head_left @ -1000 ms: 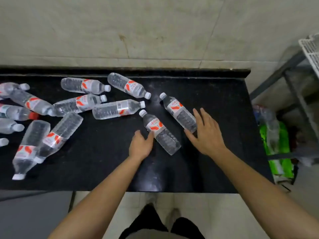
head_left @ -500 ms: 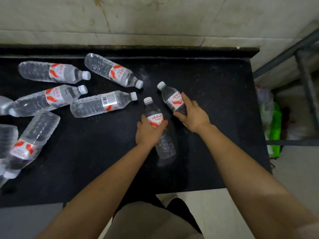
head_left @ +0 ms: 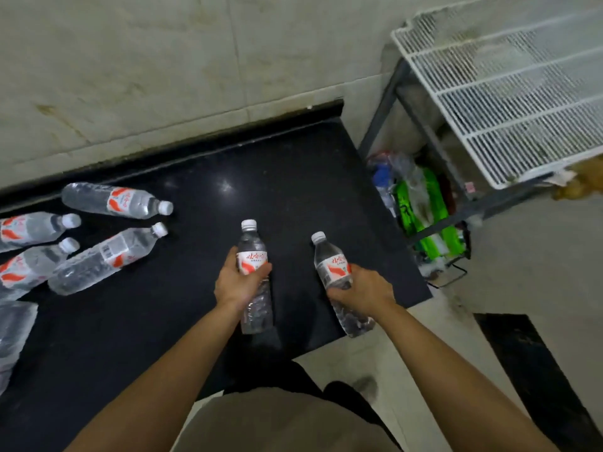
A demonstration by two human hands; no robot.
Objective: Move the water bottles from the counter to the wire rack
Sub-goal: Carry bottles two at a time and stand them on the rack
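Now the left hand [head_left: 239, 283] grips one water bottle [head_left: 253, 256] above the desk [head_left: 293, 190]; the right hand [head_left: 362, 293] grips another water bottle [head_left: 331, 265]; wire rack [head_left: 509, 93] at right.

Black counter [head_left: 293, 190] before you — several labelled water bottles [head_left: 107, 256] lay on their sides along its left part; your white wire rack [head_left: 509, 102] stood just beside its right end.

Two clear bottles [head_left: 253, 256] in hands [head_left: 239, 283]
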